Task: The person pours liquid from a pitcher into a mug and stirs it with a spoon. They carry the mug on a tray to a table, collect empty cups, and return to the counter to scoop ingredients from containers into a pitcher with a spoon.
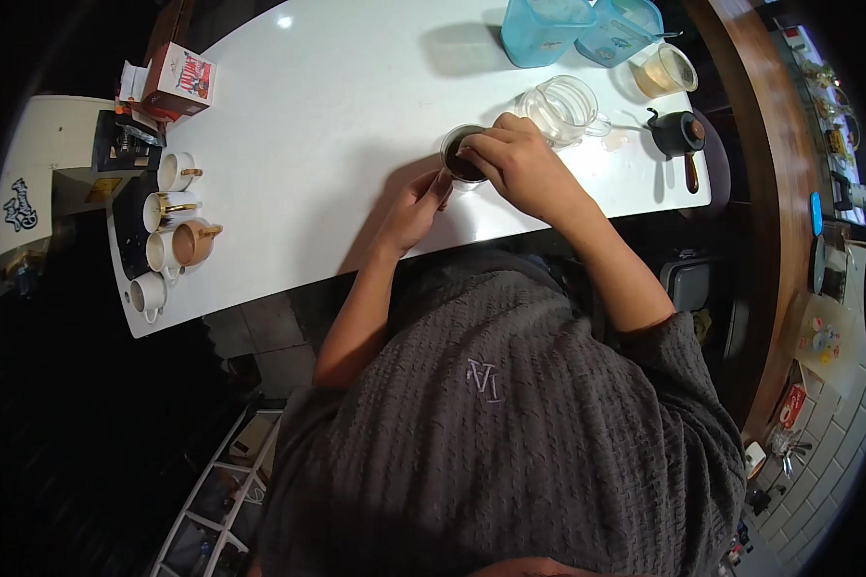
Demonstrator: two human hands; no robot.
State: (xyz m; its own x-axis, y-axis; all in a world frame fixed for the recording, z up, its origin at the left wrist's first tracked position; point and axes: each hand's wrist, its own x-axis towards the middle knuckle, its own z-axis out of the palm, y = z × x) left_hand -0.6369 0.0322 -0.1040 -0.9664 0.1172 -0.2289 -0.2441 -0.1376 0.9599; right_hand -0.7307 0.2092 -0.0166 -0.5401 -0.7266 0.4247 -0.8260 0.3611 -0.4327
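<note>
A small metal cup (pixel 468 183) with dark contents stands upright near the table's front edge. My left hand (pixel 416 212) is closed on the cup's left side, fingers and thumb at its wall. Over the cup's right rim, my right hand (pixel 516 160) has its fingers pinched together, with the fingertips at the dark contents; whether they hold anything is hidden. Just beyond my right hand stands a clear glass jug (pixel 560 108), its handle pointing right.
Several cups (pixel 175 173) line the white table's (pixel 308 115) left end, below a red-and-white box (pixel 181 81). Blue containers (pixel 544 34), a beige-filled cup (pixel 666 71) and a black pot (pixel 677 133) with a brown handle stand at the right.
</note>
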